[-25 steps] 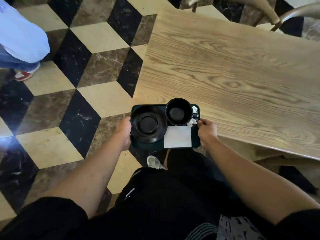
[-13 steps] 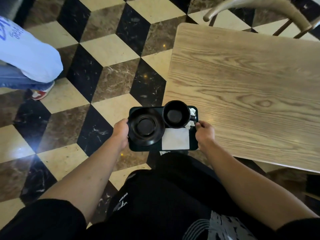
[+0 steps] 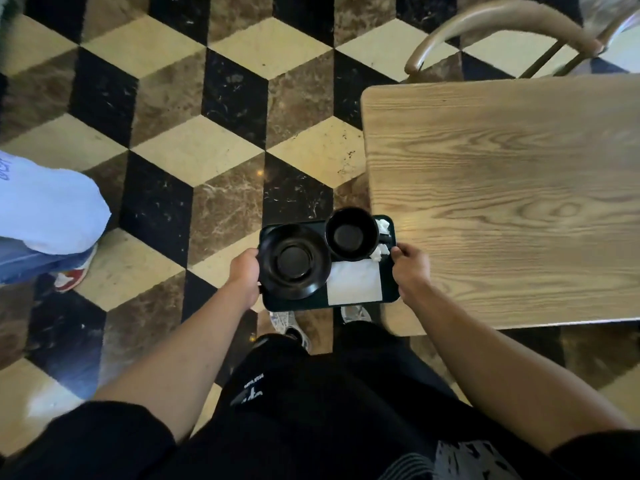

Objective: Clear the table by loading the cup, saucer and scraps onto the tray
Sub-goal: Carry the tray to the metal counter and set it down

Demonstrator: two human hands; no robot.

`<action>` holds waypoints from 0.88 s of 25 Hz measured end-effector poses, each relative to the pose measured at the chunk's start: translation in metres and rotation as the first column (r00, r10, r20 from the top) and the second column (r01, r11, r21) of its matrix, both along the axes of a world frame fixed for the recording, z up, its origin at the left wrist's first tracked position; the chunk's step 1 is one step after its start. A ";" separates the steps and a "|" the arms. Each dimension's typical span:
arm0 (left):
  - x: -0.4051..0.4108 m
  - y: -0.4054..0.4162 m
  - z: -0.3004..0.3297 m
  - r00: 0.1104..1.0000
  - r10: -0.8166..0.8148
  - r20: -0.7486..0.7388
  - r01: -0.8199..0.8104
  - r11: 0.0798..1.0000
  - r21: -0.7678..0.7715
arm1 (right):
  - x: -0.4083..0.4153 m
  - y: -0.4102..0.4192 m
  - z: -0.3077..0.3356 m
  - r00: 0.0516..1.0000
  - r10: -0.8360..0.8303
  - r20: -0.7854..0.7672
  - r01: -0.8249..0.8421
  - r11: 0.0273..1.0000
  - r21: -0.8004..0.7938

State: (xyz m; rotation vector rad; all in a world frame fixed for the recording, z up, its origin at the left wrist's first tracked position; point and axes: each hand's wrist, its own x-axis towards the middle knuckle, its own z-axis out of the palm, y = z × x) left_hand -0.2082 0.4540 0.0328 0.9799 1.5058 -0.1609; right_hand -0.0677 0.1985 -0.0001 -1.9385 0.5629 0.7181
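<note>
I hold a dark green tray [image 3: 294, 304] in front of me, mostly over the floor, its right end overlapping the wooden table's [image 3: 502, 202] left edge. My left hand [image 3: 244, 273] grips its left edge and my right hand [image 3: 410, 266] grips its right edge. On the tray a black saucer [image 3: 294, 261] sits at the left, a black cup [image 3: 351, 233] at the back, a white napkin [image 3: 355, 285] flat in front of the cup, and crumpled white scraps [image 3: 381, 237] beside the cup's right side.
A wooden chair [image 3: 502, 32] stands behind the table. Another person's leg and red shoe [image 3: 71, 277] are on the chequered floor at the left. My own feet [image 3: 287, 322] show under the tray.
The tray, held in both hands, has come off the table towards the left and now hangs mostly over the floor. The view has shifted so the table sits further right.
</note>
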 end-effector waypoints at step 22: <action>0.297 0.296 0.001 0.999 -0.041 0.007 0.041 0.999 0.027 | 0.286 0.295 0.002 0.998 0.003 -0.062 -0.002 1.000 0.021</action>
